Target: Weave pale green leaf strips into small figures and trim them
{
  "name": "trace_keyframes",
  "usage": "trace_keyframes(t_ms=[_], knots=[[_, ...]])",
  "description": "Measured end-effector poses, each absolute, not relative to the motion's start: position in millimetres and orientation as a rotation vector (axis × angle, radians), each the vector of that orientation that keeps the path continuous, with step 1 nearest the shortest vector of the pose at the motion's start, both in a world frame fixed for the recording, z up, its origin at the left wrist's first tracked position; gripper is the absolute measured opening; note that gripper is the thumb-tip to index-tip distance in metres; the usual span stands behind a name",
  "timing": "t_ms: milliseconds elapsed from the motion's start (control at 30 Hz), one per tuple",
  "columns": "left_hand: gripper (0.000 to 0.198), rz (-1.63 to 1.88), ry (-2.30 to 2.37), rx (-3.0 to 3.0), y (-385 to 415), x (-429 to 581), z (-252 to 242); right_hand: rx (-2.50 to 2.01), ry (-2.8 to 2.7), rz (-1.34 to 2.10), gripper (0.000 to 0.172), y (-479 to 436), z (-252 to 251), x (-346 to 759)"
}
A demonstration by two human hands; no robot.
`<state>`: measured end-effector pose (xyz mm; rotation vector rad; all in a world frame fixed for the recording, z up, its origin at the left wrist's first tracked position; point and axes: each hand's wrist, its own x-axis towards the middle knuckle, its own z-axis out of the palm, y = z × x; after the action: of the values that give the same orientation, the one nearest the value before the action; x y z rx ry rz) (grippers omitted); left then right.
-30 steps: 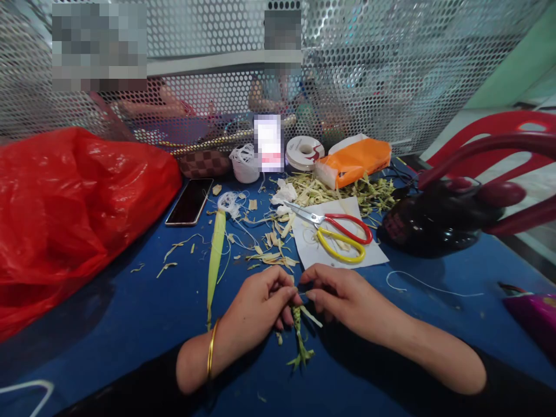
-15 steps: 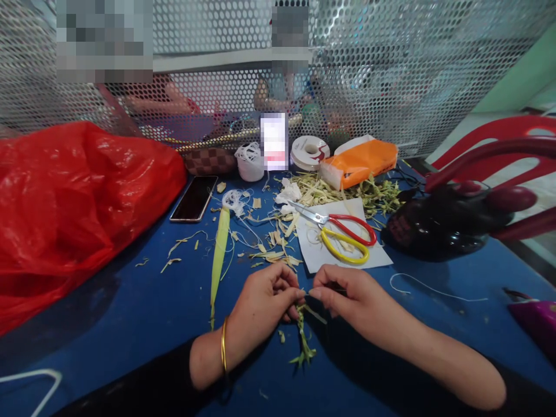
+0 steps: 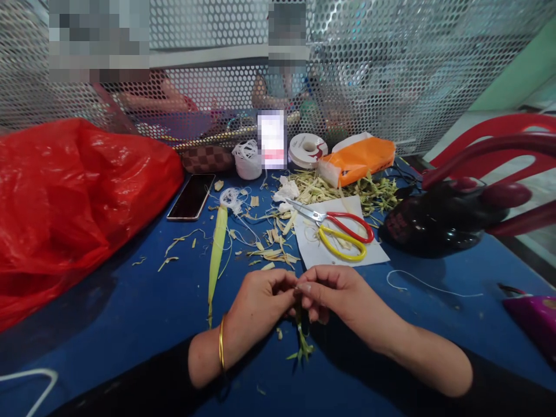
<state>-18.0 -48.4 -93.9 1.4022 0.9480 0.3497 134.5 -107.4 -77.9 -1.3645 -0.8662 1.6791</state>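
My left hand [image 3: 264, 301], with a gold bangle at the wrist, is closed in a pinch on a small green plaited plant piece [image 3: 301, 341]. Its leafy, splayed end hangs toward me below the fingers. My right hand [image 3: 336, 295] meets the left one, thumb and forefinger pinched at the top of the same piece; the fingers cover what lies between them. Left of my hands lies a long yellow-green husk bundle [image 3: 218, 249] with white thread [image 3: 231, 200] at its far end. Beyond the right hand, scissors [image 3: 334, 223] with one red and one yellow handle rest on white paper [image 3: 376, 255].
A red plastic bag [image 3: 87, 202] covers the left side. Behind are a dark phone [image 3: 191, 197], a string ball [image 3: 247, 161], a lit phone [image 3: 272, 139], a ribbon spool [image 3: 307, 150], an orange packet [image 3: 358, 161] and plant scraps [image 3: 377, 194]. A black object [image 3: 438, 223] stands right.
My right hand has moved slightly left, closing the small gap, and its fingertips now overlap the left ones. The whole view has shifted a little.
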Motion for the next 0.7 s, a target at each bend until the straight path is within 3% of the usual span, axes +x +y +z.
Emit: trace_keyframes(t_ms=[167,300,433,700], knots=[[0.008,0.378,0.909,1.367,-48,-18,-91,-1.298,-1.052,1.357,0.028,-106,-78,148],[0.004,0.354,0.899,1.301,-47,-18,-89,-1.513,-1.483,0.945,0.013,-103,-80,163],[0.004,0.335,0.897,1.301,-45,-19,-89,-1.533,-1.796,0.99,0.013,-103,-82,164],[0.006,0.322,0.883,1.306,-45,-21,-91,-1.539,-1.79,0.924,0.016,-105,-91,155]])
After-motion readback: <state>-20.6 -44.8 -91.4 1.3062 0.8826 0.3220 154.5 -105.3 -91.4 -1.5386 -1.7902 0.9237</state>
